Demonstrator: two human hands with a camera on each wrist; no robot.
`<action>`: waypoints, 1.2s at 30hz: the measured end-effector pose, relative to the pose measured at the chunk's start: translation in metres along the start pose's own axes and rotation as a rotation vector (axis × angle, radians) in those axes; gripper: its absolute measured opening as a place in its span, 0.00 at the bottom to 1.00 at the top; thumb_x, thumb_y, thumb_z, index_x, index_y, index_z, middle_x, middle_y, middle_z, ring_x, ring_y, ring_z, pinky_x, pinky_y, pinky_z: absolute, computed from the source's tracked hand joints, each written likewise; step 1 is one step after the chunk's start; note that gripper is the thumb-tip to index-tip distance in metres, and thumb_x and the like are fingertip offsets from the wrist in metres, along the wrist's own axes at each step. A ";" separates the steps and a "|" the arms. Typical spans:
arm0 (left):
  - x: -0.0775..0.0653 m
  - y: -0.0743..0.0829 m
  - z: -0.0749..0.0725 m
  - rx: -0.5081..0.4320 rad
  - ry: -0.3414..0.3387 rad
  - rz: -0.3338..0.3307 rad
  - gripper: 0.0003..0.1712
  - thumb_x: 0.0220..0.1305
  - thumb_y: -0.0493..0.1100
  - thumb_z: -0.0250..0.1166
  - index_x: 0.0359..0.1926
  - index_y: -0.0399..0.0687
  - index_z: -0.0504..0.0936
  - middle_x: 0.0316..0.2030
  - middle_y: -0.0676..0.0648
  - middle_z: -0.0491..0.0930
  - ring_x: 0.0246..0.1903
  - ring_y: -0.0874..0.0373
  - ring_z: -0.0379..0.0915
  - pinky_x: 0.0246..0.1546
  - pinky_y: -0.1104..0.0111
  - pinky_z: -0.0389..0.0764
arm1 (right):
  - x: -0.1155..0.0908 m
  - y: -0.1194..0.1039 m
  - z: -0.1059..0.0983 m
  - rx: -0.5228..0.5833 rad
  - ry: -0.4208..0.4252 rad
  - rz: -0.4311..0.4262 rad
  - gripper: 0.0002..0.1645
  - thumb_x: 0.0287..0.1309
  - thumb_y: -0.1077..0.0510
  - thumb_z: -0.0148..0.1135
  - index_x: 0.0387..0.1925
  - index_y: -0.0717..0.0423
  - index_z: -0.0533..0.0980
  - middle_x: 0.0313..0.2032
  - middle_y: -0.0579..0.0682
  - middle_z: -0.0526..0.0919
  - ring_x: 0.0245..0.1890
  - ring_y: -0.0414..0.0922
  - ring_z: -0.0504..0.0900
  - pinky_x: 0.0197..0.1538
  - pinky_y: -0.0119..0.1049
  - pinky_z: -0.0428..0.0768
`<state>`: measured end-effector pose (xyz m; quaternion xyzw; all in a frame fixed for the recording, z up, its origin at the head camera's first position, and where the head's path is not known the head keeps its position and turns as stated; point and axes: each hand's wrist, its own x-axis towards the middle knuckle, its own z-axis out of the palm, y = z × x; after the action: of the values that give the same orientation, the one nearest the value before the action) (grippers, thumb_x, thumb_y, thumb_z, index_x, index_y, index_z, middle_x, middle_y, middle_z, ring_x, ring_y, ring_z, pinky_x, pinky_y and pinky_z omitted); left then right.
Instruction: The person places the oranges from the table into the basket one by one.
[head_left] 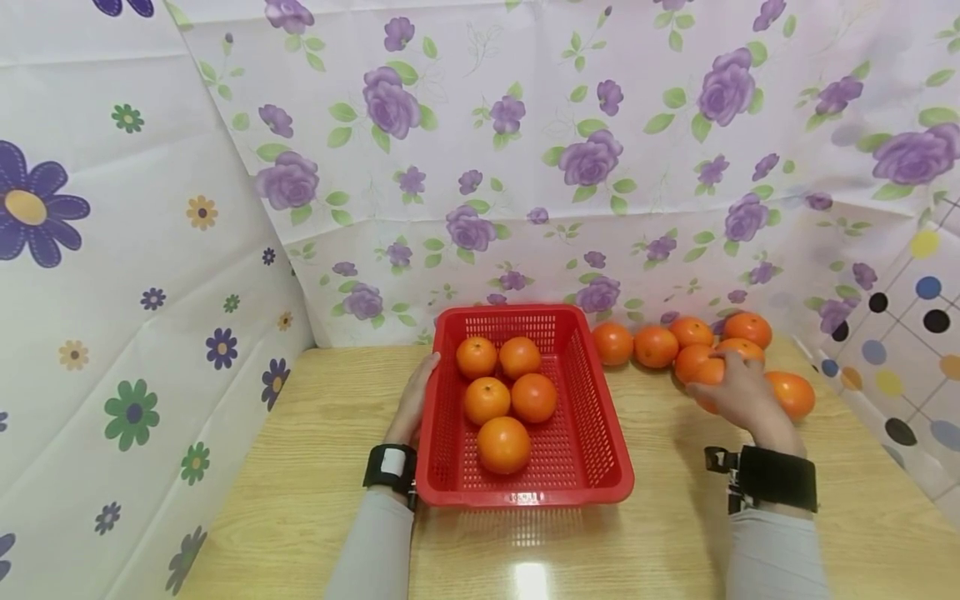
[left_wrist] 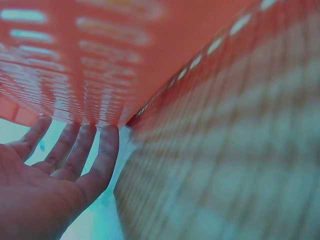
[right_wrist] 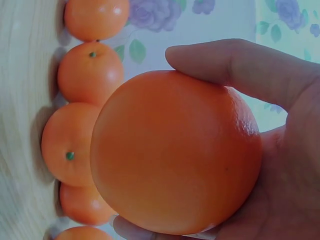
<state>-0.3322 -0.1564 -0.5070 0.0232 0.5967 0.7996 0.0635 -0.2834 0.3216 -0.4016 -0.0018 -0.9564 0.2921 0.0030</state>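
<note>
My right hand (head_left: 742, 392) grips an orange (right_wrist: 175, 155), with the thumb on one side of it and fingers on the other. Around that hand lie several more oranges (head_left: 656, 347), some with small green stem ends in the right wrist view. A red perforated plastic basket (head_left: 525, 498) stands in the middle of the table, with several oranges (head_left: 503, 445) in its left and middle part. Against the basket's left wall rests my left hand (head_left: 411, 402). In the left wrist view its fingers (left_wrist: 107, 150) are extended, tips touching the slotted wall.
The wooden table (head_left: 300, 500) ends at a flowered cloth wall (head_left: 465, 167) behind the basket. Other patterned cloths hang at the left and right sides. One orange (head_left: 612, 343) sits close to the basket's right wall, and another (head_left: 791, 395) lies right of my right hand.
</note>
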 end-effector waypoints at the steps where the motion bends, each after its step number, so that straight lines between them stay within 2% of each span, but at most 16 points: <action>1: 0.000 0.000 0.000 0.000 0.001 0.000 0.35 0.80 0.64 0.51 0.77 0.52 0.63 0.70 0.39 0.71 0.68 0.39 0.66 0.65 0.47 0.74 | 0.000 -0.002 0.000 0.001 0.000 -0.005 0.56 0.63 0.38 0.68 0.68 0.80 0.57 0.58 0.82 0.61 0.50 0.71 0.70 0.49 0.64 0.75; 3: -0.001 0.000 -0.001 -0.003 0.002 -0.001 0.35 0.79 0.64 0.51 0.77 0.53 0.63 0.70 0.39 0.71 0.68 0.39 0.66 0.65 0.47 0.74 | -0.001 -0.006 0.001 -0.001 -0.002 -0.016 0.56 0.64 0.37 0.67 0.69 0.79 0.57 0.59 0.81 0.63 0.53 0.71 0.69 0.50 0.64 0.75; 8: 0.000 0.000 -0.002 -0.015 -0.006 -0.001 0.37 0.78 0.66 0.52 0.77 0.53 0.63 0.69 0.40 0.71 0.69 0.39 0.66 0.67 0.45 0.72 | -0.003 -0.022 0.001 -0.008 -0.012 -0.045 0.56 0.67 0.43 0.65 0.74 0.78 0.50 0.66 0.86 0.54 0.59 0.75 0.63 0.55 0.73 0.71; 11: 0.000 -0.001 -0.004 -0.022 -0.012 -0.001 0.38 0.77 0.67 0.53 0.77 0.53 0.63 0.69 0.41 0.71 0.69 0.38 0.66 0.67 0.44 0.72 | -0.004 -0.032 0.002 0.000 -0.014 -0.071 0.53 0.67 0.48 0.66 0.74 0.77 0.51 0.67 0.88 0.50 0.61 0.79 0.60 0.58 0.77 0.68; 16: 0.000 -0.001 -0.006 -0.017 -0.015 -0.009 0.39 0.76 0.68 0.54 0.77 0.54 0.62 0.70 0.41 0.71 0.69 0.38 0.65 0.66 0.44 0.73 | -0.007 -0.045 0.003 0.008 -0.022 -0.102 0.51 0.67 0.49 0.68 0.74 0.74 0.52 0.68 0.88 0.49 0.64 0.81 0.57 0.61 0.79 0.65; 25: 0.000 0.001 -0.005 -0.024 -0.006 0.003 0.38 0.78 0.65 0.52 0.78 0.50 0.61 0.70 0.39 0.70 0.69 0.38 0.65 0.69 0.43 0.69 | -0.016 -0.060 0.006 0.030 0.024 -0.196 0.43 0.68 0.50 0.69 0.70 0.69 0.59 0.64 0.83 0.57 0.60 0.74 0.63 0.57 0.76 0.69; 32: 0.002 0.000 -0.002 -0.045 -0.018 -0.008 0.36 0.79 0.64 0.52 0.77 0.51 0.63 0.71 0.39 0.70 0.70 0.38 0.65 0.69 0.43 0.69 | -0.025 -0.073 0.002 0.052 0.025 -0.227 0.44 0.69 0.48 0.68 0.72 0.68 0.59 0.66 0.79 0.57 0.57 0.71 0.68 0.55 0.71 0.73; 36: 0.002 -0.001 -0.002 -0.045 0.004 -0.001 0.35 0.79 0.63 0.53 0.76 0.51 0.65 0.69 0.38 0.71 0.68 0.39 0.66 0.69 0.44 0.69 | -0.025 -0.087 0.004 0.040 0.013 -0.258 0.44 0.68 0.48 0.69 0.72 0.67 0.60 0.66 0.77 0.58 0.56 0.69 0.71 0.54 0.68 0.75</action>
<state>-0.3345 -0.1579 -0.5083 0.0196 0.5787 0.8129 0.0632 -0.2583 0.2474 -0.3565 0.1196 -0.9427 0.3081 0.0467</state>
